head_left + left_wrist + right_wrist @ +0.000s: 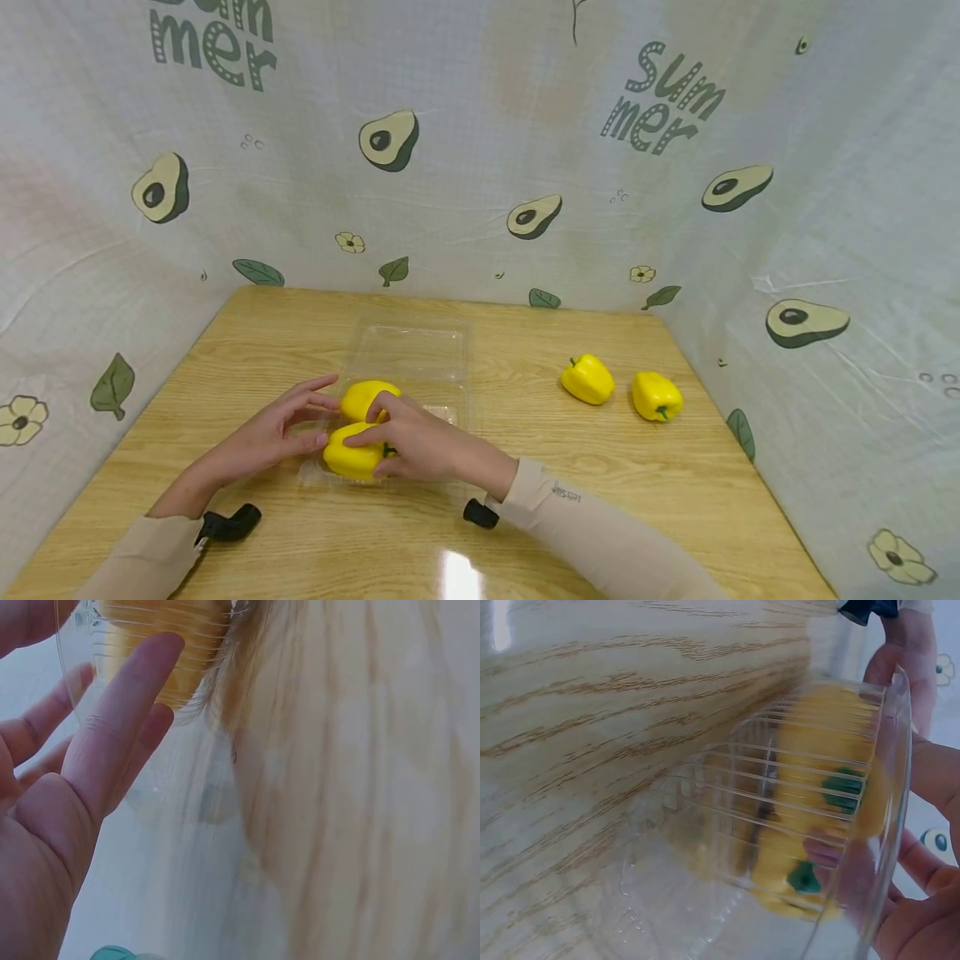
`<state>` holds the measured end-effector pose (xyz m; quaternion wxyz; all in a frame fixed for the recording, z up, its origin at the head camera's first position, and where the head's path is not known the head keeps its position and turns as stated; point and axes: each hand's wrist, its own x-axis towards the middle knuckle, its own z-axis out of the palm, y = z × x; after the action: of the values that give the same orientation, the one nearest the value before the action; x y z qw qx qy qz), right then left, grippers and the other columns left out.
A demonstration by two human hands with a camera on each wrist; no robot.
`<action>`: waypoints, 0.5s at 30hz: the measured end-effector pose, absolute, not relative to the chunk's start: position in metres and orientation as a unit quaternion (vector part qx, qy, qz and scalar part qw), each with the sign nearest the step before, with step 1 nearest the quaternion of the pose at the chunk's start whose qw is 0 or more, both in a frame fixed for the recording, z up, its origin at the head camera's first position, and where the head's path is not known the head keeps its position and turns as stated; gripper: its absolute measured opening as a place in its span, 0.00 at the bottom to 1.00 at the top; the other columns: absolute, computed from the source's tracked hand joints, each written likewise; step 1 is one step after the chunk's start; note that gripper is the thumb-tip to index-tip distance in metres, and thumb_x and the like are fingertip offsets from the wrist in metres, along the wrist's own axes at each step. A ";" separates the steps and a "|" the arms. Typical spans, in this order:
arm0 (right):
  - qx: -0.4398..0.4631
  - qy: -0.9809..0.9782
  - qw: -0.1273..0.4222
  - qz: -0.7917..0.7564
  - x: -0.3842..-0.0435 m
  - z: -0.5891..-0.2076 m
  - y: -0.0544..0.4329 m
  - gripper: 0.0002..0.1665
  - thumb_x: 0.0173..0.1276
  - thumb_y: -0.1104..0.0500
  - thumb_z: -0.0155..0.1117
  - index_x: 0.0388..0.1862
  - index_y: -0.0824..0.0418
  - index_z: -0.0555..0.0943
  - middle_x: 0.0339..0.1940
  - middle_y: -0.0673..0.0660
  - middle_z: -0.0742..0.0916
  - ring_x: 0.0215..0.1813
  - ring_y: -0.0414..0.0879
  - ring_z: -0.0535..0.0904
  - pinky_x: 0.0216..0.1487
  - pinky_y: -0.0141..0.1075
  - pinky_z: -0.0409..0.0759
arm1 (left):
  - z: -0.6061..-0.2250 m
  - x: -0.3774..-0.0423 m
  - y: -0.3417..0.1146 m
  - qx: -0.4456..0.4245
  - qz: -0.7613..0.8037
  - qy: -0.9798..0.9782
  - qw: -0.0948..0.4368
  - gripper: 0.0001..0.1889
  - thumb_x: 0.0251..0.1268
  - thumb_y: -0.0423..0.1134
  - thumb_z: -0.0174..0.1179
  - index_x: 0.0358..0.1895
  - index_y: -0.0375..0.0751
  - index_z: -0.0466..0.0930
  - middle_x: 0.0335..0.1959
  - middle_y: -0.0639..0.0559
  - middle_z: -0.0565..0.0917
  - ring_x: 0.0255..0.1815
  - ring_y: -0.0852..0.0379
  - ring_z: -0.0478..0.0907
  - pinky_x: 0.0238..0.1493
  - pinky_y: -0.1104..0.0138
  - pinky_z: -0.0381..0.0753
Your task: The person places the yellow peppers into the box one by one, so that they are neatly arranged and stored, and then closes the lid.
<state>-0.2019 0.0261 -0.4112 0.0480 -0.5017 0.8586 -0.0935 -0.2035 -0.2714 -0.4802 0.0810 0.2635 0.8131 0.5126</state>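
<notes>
Two yellow bell peppers sit side by side in the left part of a clear plastic clamshell container (457, 392), whose lid (411, 346) lies folded back. My right hand (423, 442) reaches over the rim and grips the near bell pepper (347, 458), fingers across its top and thumb by the green stem. The far bell pepper (362, 400) is just beyond those fingers. At the container's left side is my left hand (262, 429), fingers spread and loosely bent, fingertips close to both peppers. Through the ribbed wall (780, 780), the right wrist view shows both green stems.
Two more yellow bell peppers, one (588, 379) and another (656, 396), lie on the wooden table (555, 517) at the right. A white cloth (465, 167) printed with avocados and leaves hangs around the back and sides.
</notes>
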 end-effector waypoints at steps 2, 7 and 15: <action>-0.502 0.859 0.049 -0.093 -0.202 -0.411 0.026 0.33 0.71 0.48 0.76 0.74 0.42 0.80 0.62 0.53 0.77 0.59 0.43 0.71 0.60 0.27 0.71 | -0.481 -0.203 -0.271 0.263 0.512 0.813 0.080 0.19 0.77 0.35 0.66 0.66 0.46 0.79 0.85 0.38 0.54 0.69 0.28 0.75 0.60 0.74 0.78; -0.503 0.858 0.052 -0.089 -0.204 -0.412 0.024 0.33 0.71 0.47 0.76 0.74 0.41 0.80 0.62 0.53 0.77 0.58 0.43 0.72 0.59 0.27 0.70 | -0.482 -0.204 -0.272 0.264 0.514 0.812 0.082 0.19 0.77 0.34 0.65 0.67 0.45 0.78 0.86 0.38 0.53 0.70 0.27 0.75 0.61 0.73 0.78; -0.503 0.859 0.043 -0.086 -0.206 -0.412 0.021 0.32 0.69 0.46 0.76 0.72 0.40 0.82 0.59 0.51 0.78 0.53 0.41 0.72 0.55 0.25 0.69 | -0.480 -0.204 -0.271 0.260 0.511 0.815 0.079 0.19 0.77 0.35 0.65 0.67 0.45 0.78 0.86 0.38 0.53 0.69 0.27 0.75 0.60 0.73 0.78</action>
<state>-0.2065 0.0213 -0.4123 0.0430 -0.5028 0.8591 -0.0858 -0.2043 -0.2715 -0.4805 0.0788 0.2605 0.8153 0.5111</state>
